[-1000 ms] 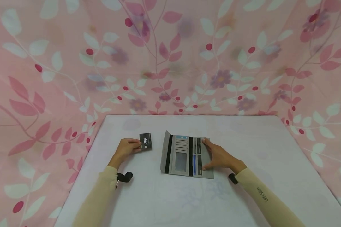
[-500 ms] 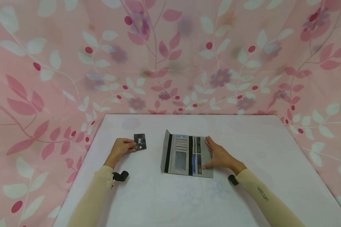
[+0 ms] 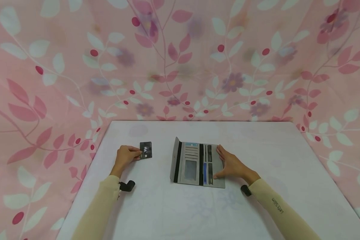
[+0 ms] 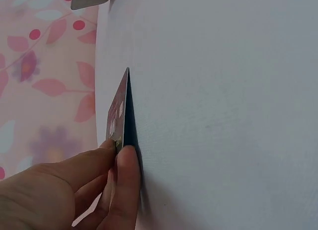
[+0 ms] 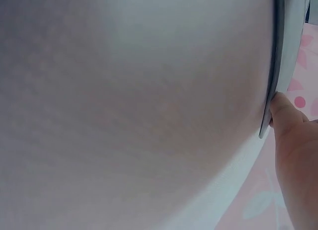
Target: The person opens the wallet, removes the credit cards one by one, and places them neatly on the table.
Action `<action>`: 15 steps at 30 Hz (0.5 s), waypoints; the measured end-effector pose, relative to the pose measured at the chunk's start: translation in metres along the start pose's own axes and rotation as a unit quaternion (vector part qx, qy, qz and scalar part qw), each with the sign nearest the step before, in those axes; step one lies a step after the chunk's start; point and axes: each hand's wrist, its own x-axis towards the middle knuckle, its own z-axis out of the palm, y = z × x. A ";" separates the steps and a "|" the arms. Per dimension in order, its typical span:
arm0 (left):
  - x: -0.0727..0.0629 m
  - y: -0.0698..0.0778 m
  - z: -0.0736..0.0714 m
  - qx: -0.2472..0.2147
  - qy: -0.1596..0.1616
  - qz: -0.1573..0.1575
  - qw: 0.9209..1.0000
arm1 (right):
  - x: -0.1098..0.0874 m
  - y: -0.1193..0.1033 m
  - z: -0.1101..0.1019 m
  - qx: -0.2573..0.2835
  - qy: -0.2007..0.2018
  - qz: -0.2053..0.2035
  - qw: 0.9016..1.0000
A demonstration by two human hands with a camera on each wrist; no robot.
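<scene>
A dark card marked "Vip" (image 3: pixel 146 150) is pinched by its left edge between the thumb and fingers of my left hand (image 3: pixel 127 156). The left wrist view shows the card (image 4: pixel 119 113) nearly edge-on, tilted over the white surface. To its right lies a grey wallet (image 3: pixel 192 165), spread open, with card slots, a clear window and dark and blue cards in its right panel. My right hand (image 3: pixel 232 165) rests on that panel's right edge, thumb low and fingers higher up. In the right wrist view, the thumb touches the wallet (image 5: pixel 276 51) close to its corner.
Both things are on a table (image 3: pixel 174 213) under a white cloth. A pink leaf-patterned curtain (image 3: pixel 180 66) hangs behind the table and along its sides. The wallet's left flap (image 3: pixel 175 160) stands partly raised.
My left hand has moved a little to the left with the card, away from the wallet. The right hand and the wallet have stayed nearly in place.
</scene>
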 end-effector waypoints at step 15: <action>0.000 0.005 0.012 0.148 0.054 0.098 0.983 | 0.002 0.002 0.000 -0.001 -0.004 -0.003 1.000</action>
